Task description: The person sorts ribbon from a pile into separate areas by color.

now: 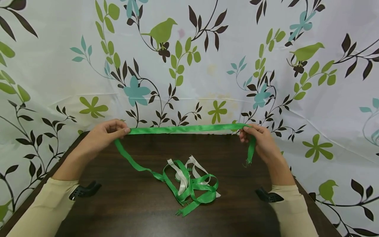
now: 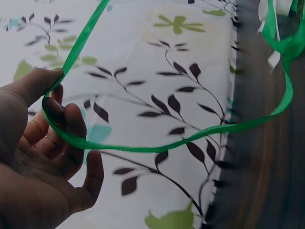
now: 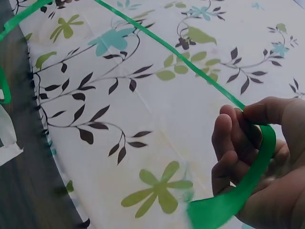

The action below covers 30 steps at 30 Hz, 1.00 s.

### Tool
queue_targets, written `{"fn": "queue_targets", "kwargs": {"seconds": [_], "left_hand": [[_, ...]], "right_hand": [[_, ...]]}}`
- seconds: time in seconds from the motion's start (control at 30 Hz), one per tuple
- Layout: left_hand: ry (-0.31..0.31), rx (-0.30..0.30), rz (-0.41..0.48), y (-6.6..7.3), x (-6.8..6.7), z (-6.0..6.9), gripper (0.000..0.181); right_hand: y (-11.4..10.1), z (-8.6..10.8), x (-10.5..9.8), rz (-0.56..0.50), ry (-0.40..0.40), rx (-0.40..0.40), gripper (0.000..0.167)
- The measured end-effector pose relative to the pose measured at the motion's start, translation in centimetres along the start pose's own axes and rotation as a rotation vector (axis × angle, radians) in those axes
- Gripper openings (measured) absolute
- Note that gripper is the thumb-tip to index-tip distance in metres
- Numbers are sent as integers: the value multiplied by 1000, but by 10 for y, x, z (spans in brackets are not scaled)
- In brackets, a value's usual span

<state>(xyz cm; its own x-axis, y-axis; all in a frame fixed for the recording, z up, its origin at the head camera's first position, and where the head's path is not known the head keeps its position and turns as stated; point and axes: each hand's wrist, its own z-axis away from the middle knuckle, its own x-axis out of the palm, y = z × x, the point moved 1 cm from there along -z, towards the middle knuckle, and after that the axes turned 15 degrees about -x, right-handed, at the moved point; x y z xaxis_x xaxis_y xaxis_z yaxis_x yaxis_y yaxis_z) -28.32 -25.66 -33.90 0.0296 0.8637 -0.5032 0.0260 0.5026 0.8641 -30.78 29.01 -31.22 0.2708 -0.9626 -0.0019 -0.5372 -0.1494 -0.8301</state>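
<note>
A green ribbon point(image 1: 186, 129) is stretched almost level between both hands above the back of the table. My left hand point(image 1: 103, 135) pinches it between thumb and fingers; from there a slack length drops toward the pile on the table. My right hand point(image 1: 258, 140) pinches the ribbon near its other end, and a short frayed tail hangs below that hand. In the left wrist view the ribbon point(image 2: 157, 149) loops round the left fingers point(image 2: 76, 126). The right wrist view shows the wide tail point(image 3: 228, 205) curving past the right palm point(image 3: 281, 191).
On the dark wooden table point(image 1: 133, 210) lies a loose heap of green ribbon point(image 1: 207, 197) mixed with white ribbon point(image 1: 182, 179). A white curtain point(image 1: 201, 75) printed with leaves, birds and flowers hangs behind the table and along its sides. Black straps are on both wrists.
</note>
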Motion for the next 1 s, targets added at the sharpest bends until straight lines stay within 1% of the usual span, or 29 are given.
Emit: {"fn": "queue_targets", "kwargs": {"seconds": [0.1,0.17,0.27,0.33,0.43,0.57,0.67,0.77,0.87,1.0], "left_hand": [[6,-9,13,-10,-5,-6,40],[3,-4,29,-16,-8,-9,39],[-2,8,47,-25,-10,-13,37],[-5,4,45,-28,-12,-15,38],[-7,-12,41,-31,-14,-17,40],[-3,-30,38,-38,-19,-21,42],[4,-42,44,-45,-21,-24,43],[16,-67,58,-54,-23,-27,44],[11,-91,57,-64,-23,-30,48],[3,-133,42,-78,-26,-33,54]], "right_hand": [[5,-1,-5,2,39,8,21],[9,-1,-8,-5,76,23,21],[18,-2,-14,-52,147,45,19],[23,-2,-19,-102,199,59,19],[31,-3,-27,-226,251,74,17],[41,-4,-37,-420,278,122,15],[49,-2,-44,-534,298,178,19],[57,0,-50,-603,331,218,21],[64,2,-57,-647,381,235,18],[72,3,-64,-675,447,246,15]]}}
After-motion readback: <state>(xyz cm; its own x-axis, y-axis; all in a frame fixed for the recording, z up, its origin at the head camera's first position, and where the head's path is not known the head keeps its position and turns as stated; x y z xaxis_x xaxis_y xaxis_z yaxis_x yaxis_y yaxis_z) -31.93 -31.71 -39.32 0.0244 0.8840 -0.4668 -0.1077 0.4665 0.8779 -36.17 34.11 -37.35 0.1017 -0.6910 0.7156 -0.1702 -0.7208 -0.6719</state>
